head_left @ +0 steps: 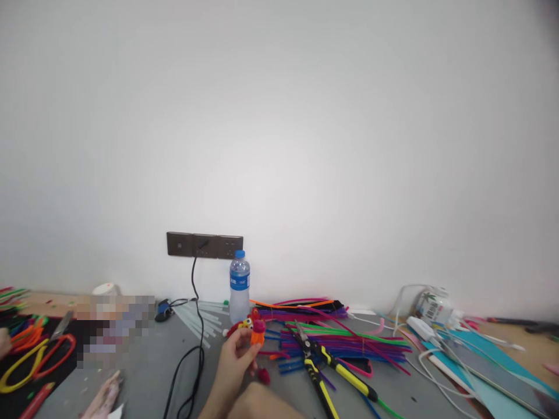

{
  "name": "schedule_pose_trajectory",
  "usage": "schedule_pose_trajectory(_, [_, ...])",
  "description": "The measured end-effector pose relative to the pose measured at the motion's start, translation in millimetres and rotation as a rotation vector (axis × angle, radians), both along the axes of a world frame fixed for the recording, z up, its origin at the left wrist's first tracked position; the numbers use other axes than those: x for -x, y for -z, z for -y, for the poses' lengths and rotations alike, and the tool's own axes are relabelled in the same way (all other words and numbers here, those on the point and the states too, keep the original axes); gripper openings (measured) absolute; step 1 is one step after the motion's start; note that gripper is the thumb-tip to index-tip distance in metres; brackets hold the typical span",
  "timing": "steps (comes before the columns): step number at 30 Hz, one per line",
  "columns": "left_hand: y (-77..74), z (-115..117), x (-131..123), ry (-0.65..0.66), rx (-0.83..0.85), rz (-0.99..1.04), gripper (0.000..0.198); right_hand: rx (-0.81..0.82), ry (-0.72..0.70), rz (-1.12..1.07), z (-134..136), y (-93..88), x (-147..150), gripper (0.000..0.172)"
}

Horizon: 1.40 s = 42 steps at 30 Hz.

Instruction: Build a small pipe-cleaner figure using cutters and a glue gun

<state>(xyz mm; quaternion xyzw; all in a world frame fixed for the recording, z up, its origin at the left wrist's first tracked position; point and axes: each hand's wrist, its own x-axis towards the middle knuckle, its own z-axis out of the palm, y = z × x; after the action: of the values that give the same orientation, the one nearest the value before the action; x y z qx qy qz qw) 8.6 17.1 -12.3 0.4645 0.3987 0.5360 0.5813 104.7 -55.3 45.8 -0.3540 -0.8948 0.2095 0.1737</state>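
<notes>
My left hand [236, 358] is closed, its thumb and fingers pinching a small pipe-cleaner figure [257, 333] in orange, crimson and yellow, with a round eye on it. My right hand [257, 400] sits low in the view, close against my left wrist. Its fingers are hidden, so I cannot tell what they hold. A dark red fuzzy piece [264, 376] shows just above it. Just to the right, pliers with yellow and black handles [321, 364] lie partly over a bundle of purple, blue and green pipe cleaners [362, 343].
A water bottle [240, 288] stands behind my hands, near the wall socket strip [205, 245]. A black cable [201, 326] hangs onto the grey table [148, 372]. Scissors [55, 355] and another person's hand [4, 343] are at left. A phone [493, 372] and white cables lie right.
</notes>
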Motion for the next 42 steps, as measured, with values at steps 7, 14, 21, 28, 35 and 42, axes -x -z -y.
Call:
schedule_pose_trajectory(7, [0.9, -5.7, 4.4, -0.021, -0.051, 0.03, 0.051, 0.085, 0.561, 0.236, -22.3, 10.0, -53.7, 0.01])
schedule_pose_trajectory(14, [-9.5, -5.4, 10.9, -0.001, -0.039, 0.026, 0.047, 0.063, 0.593, 0.28, -29.7, 18.5, -33.4, 0.032])
schedule_pose_trajectory(21, [-8.7, -7.0, 14.8, -0.052, -0.012, 0.005, 0.051, 0.245, 0.547, -0.403, -46.4, 35.3, -59.1, 0.014])
schedule_pose_trajectory(28, [-6.1, -7.6, 17.0, -0.045, 0.081, 0.096, 0.049, 0.468, 0.555, -0.886, -60.5, 33.6, -78.8, 0.03])
schedule_pose_trajectory(35, [0.0, -9.2, 17.1, -0.009, 0.103, 0.116, 0.05, 0.434, 0.561, -0.83, -59.0, 32.2, -83.1, 0.026])
schedule_pose_trajectory(42, [-1.9, -7.7, 16.2, 0.014, 0.099, 0.105, 0.049, 0.472, 0.623, -0.895, -58.2, 28.3, -84.3, 0.033])
